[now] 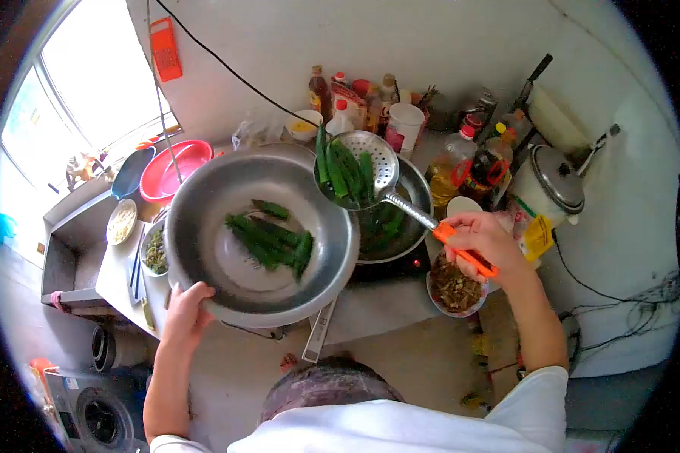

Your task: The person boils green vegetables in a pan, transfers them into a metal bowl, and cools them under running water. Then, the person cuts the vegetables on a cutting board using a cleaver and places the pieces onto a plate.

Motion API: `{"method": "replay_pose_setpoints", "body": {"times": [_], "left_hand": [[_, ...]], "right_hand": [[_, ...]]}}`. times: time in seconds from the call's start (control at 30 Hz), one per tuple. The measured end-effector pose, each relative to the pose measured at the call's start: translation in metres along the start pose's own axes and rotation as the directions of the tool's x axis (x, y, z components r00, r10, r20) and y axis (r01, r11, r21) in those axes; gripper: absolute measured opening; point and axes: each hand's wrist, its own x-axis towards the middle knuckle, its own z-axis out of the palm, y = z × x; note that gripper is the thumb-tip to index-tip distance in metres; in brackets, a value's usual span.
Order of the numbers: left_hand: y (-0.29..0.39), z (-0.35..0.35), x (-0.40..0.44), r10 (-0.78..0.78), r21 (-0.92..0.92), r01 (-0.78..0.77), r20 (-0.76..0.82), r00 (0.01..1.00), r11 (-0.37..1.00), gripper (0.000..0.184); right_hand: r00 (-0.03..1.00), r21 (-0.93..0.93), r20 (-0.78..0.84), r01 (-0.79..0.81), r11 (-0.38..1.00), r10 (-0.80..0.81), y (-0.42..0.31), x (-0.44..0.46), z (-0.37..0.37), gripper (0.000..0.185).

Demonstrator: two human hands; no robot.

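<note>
The person's left hand point(188, 308) grips the near rim of a wide metal basin point(196, 249), its fingers clenched at the edge; several green pods point(276, 240) lie in the basin, up and to the right of those fingers. The right hand point(480, 245) is closed round the orange handle point(470, 255) of a perforated skimmer point(378, 155). Up and to the left of its fingers, the skimmer's bowl carries more long green pods, above a pan point(419, 196) with green pieces in it.

Just below the right fingers sits a bowl of brown food point(458, 291). Beyond them stand an oil bottle point(447, 170) and a dark bottle point(485, 170), with a lidded pot point(555, 181) farther right. Beyond the left fingers are a bowl of chopped greens point(156, 251), a dish of pale strips point(122, 223) and a pink basin point(193, 156).
</note>
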Motion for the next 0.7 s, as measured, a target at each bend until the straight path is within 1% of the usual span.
{"method": "replay_pose_setpoints", "body": {"times": [0.03,0.1,0.13,0.17,0.2,0.23,0.27,0.33,0.37,0.4,0.43,0.5,0.53,0.57,0.63,0.67,0.7], "left_hand": [[0.004,0.011,-0.005,0.010,-0.038,-0.009,0.022,1.000,0.999,0.026],[0.009,0.031,-0.015,0.033,-0.115,-0.026,0.056,0.998,0.993,0.021],[0.006,0.034,-0.011,0.033,-0.144,-0.018,0.106,0.994,0.989,0.021],[0.002,0.037,-0.007,0.036,-0.173,-0.009,0.157,0.987,0.985,0.021],[0.003,0.046,-0.014,0.048,-0.291,0.012,0.198,0.979,0.957,0.021],[-0.001,0.044,-0.011,0.037,-0.298,0.027,0.207,0.978,0.954,0.020],[-0.008,0.041,-0.006,0.024,-0.302,0.046,0.222,0.975,0.952,0.021],[-0.018,0.036,0.001,0.023,-0.316,0.055,0.239,0.971,0.947,0.018],[-0.020,0.035,-0.003,0.003,-0.292,0.041,0.152,0.988,0.956,0.017],[-0.031,0.027,0.004,-0.001,-0.281,0.041,0.141,0.990,0.959,0.017],[-0.041,0.014,0.014,-0.005,-0.272,0.041,0.129,0.992,0.961,0.016],[-0.037,-0.001,0.010,-0.051,-0.199,0.064,0.073,0.996,0.978,0.015],[-0.032,0.001,0.003,-0.035,-0.204,0.034,-0.002,0.999,0.978,0.015],[-0.046,-0.014,0.019,0.013,-0.266,-0.009,0.014,1.000,0.964,0.011],[-0.031,-0.020,0.005,-0.001,-0.235,0.005,0.018,1.000,0.972,0.007],[-0.037,-0.027,0.011,0.014,-0.319,-0.013,0.000,1.000,0.948,0.007],[-0.035,-0.029,0.008,0.010,-0.304,-0.014,-0.013,1.000,0.953,0.007]], "right_hand": [[1.000,-0.049,0.011,-0.002,0.999,0.003,-0.003,-0.002,0.003,0.029],[0.999,-0.214,0.039,0.026,0.977,-0.018,0.002,-0.005,0.013,0.029],[0.998,-0.292,0.056,0.042,0.955,-0.027,0.006,-0.006,0.019,0.028],[0.994,-0.397,0.040,0.106,0.912,-0.099,0.012,-0.009,0.026,0.029],[0.985,-0.497,0.028,0.164,0.852,-0.173,0.019,-0.013,0.033,0.030],[0.969,-0.590,0.019,0.210,0.780,-0.246,0.025,-0.016,0.036,0.031],[0.880,-0.776,0.095,0.359,0.519,-0.466,0.034,-0.013,0.028,0.035],[0.774,-0.832,0.046,0.380,0.404,-0.632,0.042,-0.005,0.020,0.037],[0.706,-0.860,0.025,0.376,0.345,-0.707,0.044,0.001,0.015,0.038],[0.671,-0.888,-0.005,0.338,0.312,-0.742,0.045,0.009,0.010,0.031],[0.710,-0.898,-0.035,0.286,0.334,-0.703,0.046,0.018,0.001,0.028],[0.779,-0.909,-0.099,0.182,0.374,-0.620,0.052,0.036,-0.018,0.022],[0.796,-0.922,-0.106,0.145,0.358,-0.596,0.060,0.046,-0.027,0.022],[0.813,-0.934,-0.112,0.110,0.340,-0.571,0.069,0.056,-0.035,0.022],[0.843,-0.949,-0.108,0.070,0.307,-0.527,0.078,0.065,-0.046,0.021],[0.853,-0.954,-0.099,0.065,0.293,-0.513,0.081,0.068,-0.049,0.019],[0.862,-0.959,-0.087,0.063,0.276,-0.499,0.081,0.069,-0.049,0.018]]}}
